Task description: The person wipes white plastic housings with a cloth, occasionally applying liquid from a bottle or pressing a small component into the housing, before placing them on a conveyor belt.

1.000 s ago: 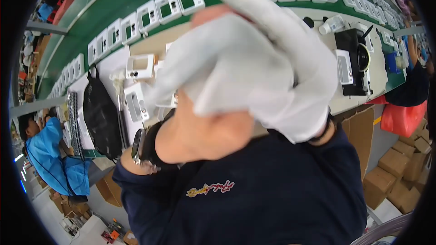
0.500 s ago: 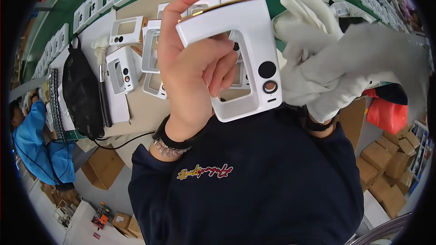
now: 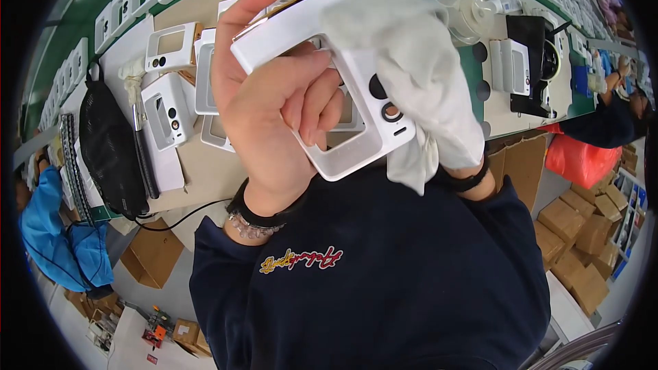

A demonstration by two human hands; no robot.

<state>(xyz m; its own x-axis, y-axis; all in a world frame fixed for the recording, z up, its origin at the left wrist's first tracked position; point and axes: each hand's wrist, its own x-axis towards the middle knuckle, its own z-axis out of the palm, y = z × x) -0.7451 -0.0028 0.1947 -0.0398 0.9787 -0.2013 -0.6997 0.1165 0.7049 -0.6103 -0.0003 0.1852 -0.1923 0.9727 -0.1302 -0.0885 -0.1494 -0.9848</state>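
My left hand (image 3: 271, 113) grips a white plastic frame-shaped housing (image 3: 392, 138) by its far-left side. The fingers curl through its large opening, while the index finger stretches along the outside. A copper-coloured strip runs along the housing's top edge; a black disc, a round copper-toned hole and a small slot mark its right side. White cloth (image 3: 404, 34) covers my right hand (image 3: 456, 120) and lies across the housing's upper right part. Those fingers are hidden under the fabric, which is bunched around them and blurred at its far end.
More white housings (image 3: 168, 113) lie on the table at left, beside a brush (image 3: 142, 144) and a black mesh pouch (image 3: 110, 144). Clear plastic containers (image 3: 469, 17) and a black stand (image 3: 528, 99) are at right. Co-workers sit on both sides.
The cloth has swung from the right of the housing onto its upper right part. The housing has shifted slightly left and tilted, still in my left hand.
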